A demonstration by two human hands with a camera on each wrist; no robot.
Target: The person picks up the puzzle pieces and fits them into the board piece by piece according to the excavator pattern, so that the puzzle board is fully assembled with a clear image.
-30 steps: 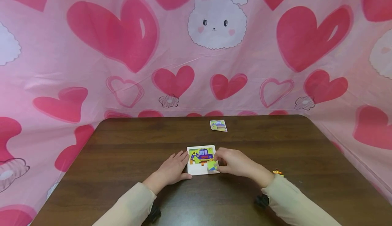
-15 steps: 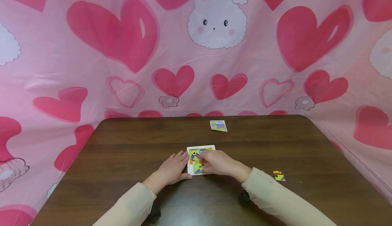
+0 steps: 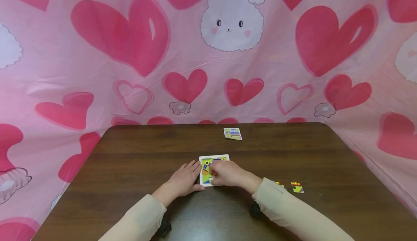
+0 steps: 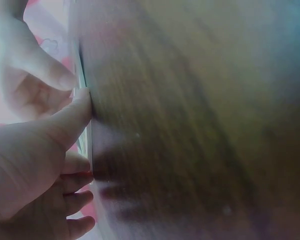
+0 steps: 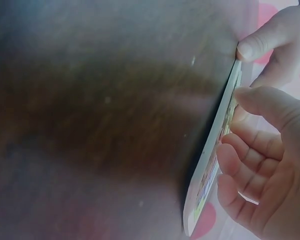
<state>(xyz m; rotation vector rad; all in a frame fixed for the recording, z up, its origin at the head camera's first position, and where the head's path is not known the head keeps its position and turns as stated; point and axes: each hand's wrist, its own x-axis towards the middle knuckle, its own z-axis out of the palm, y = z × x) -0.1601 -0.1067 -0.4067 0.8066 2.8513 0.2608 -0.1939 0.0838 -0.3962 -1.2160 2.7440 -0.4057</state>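
Observation:
A small white-framed puzzle board (image 3: 213,156) with an excavator picture lies flat near the middle of the table. My left hand (image 3: 184,181) rests along its left edge, fingers straight, thumb at the near left corner. Over the board, my right hand (image 3: 229,173) has curled fingers and pinches a green and blue puzzle piece (image 3: 206,180) at the lower left corner. The hand covers much of the picture. In the right wrist view, thumb and fingertips of the right hand (image 5: 275,160) sit right at the board's face (image 5: 194,202).
Two loose puzzle pieces lie on the table to the right: one whole in view (image 3: 297,187), the other piece (image 3: 279,184) partly behind the right sleeve. A small picture card (image 3: 232,133) lies near the far edge of the brown table (image 3: 146,143). A pink heart-patterned cloth (image 3: 195,59) hangs behind.
My right hand has moved left from the board's right side, carrying the green and blue piece to the lower left corner. A second loose piece has come into view by the sleeve.

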